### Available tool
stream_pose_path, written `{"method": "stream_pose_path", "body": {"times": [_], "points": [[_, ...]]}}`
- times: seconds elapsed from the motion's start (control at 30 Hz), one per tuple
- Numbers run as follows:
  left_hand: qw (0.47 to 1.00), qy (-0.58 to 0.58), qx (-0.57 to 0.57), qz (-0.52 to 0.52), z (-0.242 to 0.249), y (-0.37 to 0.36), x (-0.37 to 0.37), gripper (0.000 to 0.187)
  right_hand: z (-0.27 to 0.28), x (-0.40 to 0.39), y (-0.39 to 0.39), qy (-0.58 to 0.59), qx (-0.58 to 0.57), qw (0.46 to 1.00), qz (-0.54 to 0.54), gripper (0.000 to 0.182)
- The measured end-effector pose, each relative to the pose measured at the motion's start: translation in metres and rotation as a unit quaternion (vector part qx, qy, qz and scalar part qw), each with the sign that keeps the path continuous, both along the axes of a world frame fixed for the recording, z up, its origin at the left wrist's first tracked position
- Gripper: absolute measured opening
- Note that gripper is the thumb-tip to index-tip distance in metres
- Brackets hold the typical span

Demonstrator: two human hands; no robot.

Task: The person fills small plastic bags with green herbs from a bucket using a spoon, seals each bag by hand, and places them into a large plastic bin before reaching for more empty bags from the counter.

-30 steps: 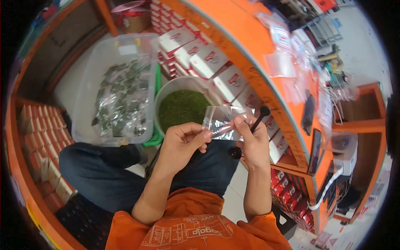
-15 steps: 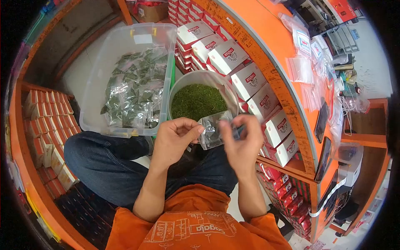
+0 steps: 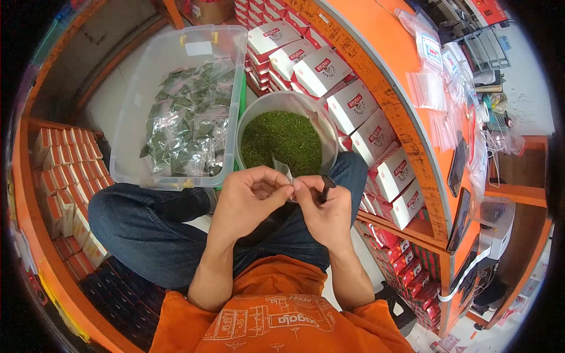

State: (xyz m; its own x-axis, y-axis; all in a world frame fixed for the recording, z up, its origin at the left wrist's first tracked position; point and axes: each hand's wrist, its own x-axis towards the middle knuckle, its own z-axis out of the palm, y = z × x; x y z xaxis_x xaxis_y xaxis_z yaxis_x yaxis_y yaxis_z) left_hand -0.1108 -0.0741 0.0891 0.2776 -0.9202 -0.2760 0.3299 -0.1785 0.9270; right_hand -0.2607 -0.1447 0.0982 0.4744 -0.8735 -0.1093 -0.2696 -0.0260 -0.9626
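Note:
Thumb and fingers of my left hand [image 3: 250, 200] pinch the edge of a small clear plastic bag [image 3: 283, 169]. My right hand [image 3: 325, 215] pinches the same bag from the other side, with the fingertips of both hands almost meeting. Most of the bag is hidden behind the fingers. A small dark object [image 3: 327, 185] shows at my right index finger. Just beyond both hands stands a round translucent tub [image 3: 242, 120] holding finely chopped green herb [image 3: 282, 138], and the bag's top overlaps it in this view.
Left of the tub, a large clear bin [image 3: 126, 141] holds many filled small bags [image 3: 188, 129]. White-and-red boxes [image 3: 353, 106] line the shelf at right. Above them, the orange counter [image 3: 376, 35] carries empty bags [image 3: 429, 94] and phones [image 3: 456, 170]. Stacked boxes [image 3: 70, 170] stand at left.
My right hand has come inward and now meets my left at the bag's edge. The bag, earlier spread flat between the hands, is turned and mostly covered by the fingers.

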Motion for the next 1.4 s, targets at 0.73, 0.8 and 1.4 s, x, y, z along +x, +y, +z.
{"method": "stream_pose_path", "body": {"times": [0.73, 0.8, 1.4], "points": [[0.996, -0.078, 0.033, 0.014, 0.007, 0.003, -0.007, 0.011, 0.027, -0.001, -0.009, 0.102, -0.048, 0.989, 0.097, 0.015], [0.99, -0.127, 0.003, 0.061, 0.006, 0.002, -0.012, 0.01, 0.015, -0.003, -0.005, 0.102, -0.142, 0.982, 0.079, 0.014], [0.97, -0.24, -0.034, 0.012, 0.011, 0.003, -0.007, 0.006, 0.023, -0.003, -0.009, 0.127, -0.061, 0.986, 0.088, 0.015]]}}
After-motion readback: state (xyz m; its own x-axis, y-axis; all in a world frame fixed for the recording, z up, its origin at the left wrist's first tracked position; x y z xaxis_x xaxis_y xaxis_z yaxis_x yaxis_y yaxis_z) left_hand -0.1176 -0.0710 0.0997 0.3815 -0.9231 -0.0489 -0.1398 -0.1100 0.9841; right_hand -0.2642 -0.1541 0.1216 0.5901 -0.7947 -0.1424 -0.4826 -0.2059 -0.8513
